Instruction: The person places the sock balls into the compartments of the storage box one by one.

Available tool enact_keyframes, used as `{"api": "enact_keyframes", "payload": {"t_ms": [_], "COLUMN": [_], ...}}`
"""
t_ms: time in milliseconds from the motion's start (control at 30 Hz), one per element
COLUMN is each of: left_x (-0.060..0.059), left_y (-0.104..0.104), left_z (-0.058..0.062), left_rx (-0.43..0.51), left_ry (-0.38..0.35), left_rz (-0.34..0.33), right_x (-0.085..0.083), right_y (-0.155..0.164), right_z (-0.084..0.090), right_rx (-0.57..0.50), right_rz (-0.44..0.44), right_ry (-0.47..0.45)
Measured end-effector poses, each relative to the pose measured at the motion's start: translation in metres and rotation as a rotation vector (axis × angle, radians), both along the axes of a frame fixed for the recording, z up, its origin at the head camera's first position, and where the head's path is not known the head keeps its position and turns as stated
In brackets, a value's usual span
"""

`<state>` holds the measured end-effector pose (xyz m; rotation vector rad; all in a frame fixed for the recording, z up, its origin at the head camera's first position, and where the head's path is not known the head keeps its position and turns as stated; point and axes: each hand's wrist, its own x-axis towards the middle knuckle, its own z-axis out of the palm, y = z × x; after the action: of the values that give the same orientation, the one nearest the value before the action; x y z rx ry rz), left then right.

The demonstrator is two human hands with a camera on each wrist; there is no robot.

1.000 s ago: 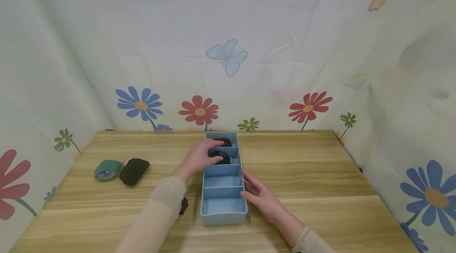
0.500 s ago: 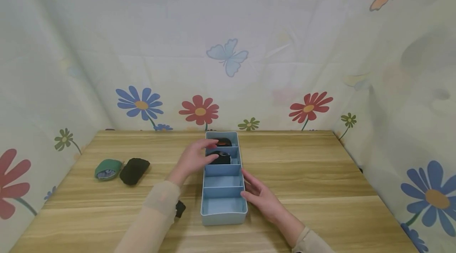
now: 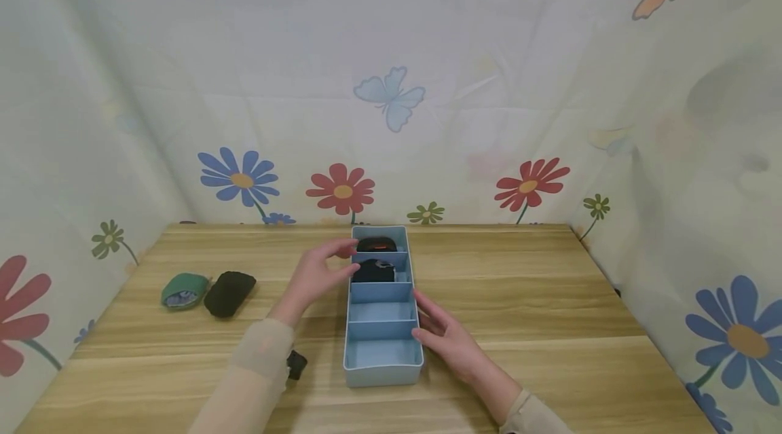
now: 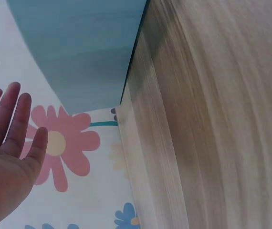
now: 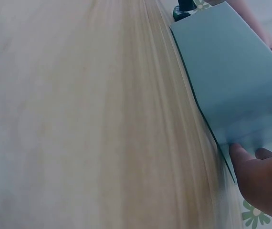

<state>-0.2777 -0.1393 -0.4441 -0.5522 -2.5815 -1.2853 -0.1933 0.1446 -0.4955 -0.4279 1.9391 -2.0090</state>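
Head view: light-blue divided organizer tray (image 3: pixel 383 359) sitting lengthwise mid-table on the wooden tabletop (image 3: pixel 550 325), four compartments in a row from far to near. Farthest compartment holding a black rolled item with an orange-red patch (image 3: pixel 376 244); second compartment holding another black rolled item (image 3: pixel 374 272); two nearest compartments showing bare blue floor. Left hand (image 3: pixel 314 276) just beside the tray's left wall, level with the second compartment — fingers spread and relaxed, gripping nothing, fingertips close to the far corner of the tray, contact hard to call. Right hand (image 3: pixel 451 339) lying against the tray's right wall near the two nearest compartments, fingers straight and flat along the side, not curled round it. Pale beige sleeves on both forearms, a small black wrist device (image 3: pixel 296 364) under the left one.

Left wrist view: left hand's palm (image 4: pixel 7 157) open, fingers apart, blue tray wall (image 4: pixel 78 52) beside and above it, not touched in this shot. Right wrist view: fingertips (image 5: pixel 241 152) of the right hand pressed to the smooth blue outer wall (image 5: pixel 231 81) of the tray, wood grain blurred alongside.

Over at the table's left — a green rolled bundle (image 3: pixel 184 290) and a black pouch-like roll (image 3: pixel 229 293), side by side and touching, well apart from the tray. Behind, a pale cloth backdrop with printed flowers (image 3: pixel 342 191) and butterflies (image 3: pixel 389 97).
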Motion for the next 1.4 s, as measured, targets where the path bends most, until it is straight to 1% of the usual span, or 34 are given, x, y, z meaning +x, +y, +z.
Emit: {"api": "enact_keyframes", "payload": {"t_ms": [200,333,467,567,700,900,1133,1300,1400], "left_x": [0.0,0.0,0.002,0.002,0.003,0.005,0.009,0.015,0.019], "left_y": [-0.009,-0.016,-0.023,-0.03,-0.04,-0.059,-0.084,-0.104,-0.115], "left_z": [-0.004,-0.005,-0.005,-0.005,-0.007,-0.009,-0.013,-0.013,-0.013], "left_rx": [0.017,0.022,0.052,0.065,0.07,0.09,0.052,0.007,-0.035], "left_ry": [0.024,0.007,-0.013,-0.008,-0.006,-0.044,-0.038,-0.045,-0.039], "left_rz": [0.017,0.044,0.069,0.08,0.106,0.136,0.177,0.206,0.225], "right_x": [0.0,0.0,-0.001,-0.002,-0.003,-0.003,-0.003,-0.002,-0.002], "right_y": [0.0,0.0,0.001,0.001,0.001,0.0,0.001,0.001,0.001], "right_z": [-0.001,-0.001,-0.003,-0.005,-0.006,-0.006,-0.006,-0.005,-0.004], "right_rx": [-0.002,0.002,0.003,-0.002,-0.008,-0.015,-0.015,0.005,0.014], "right_rz": [0.001,-0.001,0.001,0.004,0.006,0.007,0.008,0.005,0.004], "right_ry": [0.001,0.0,0.01,0.017,0.019,0.019,0.018,0.017,0.017]}}
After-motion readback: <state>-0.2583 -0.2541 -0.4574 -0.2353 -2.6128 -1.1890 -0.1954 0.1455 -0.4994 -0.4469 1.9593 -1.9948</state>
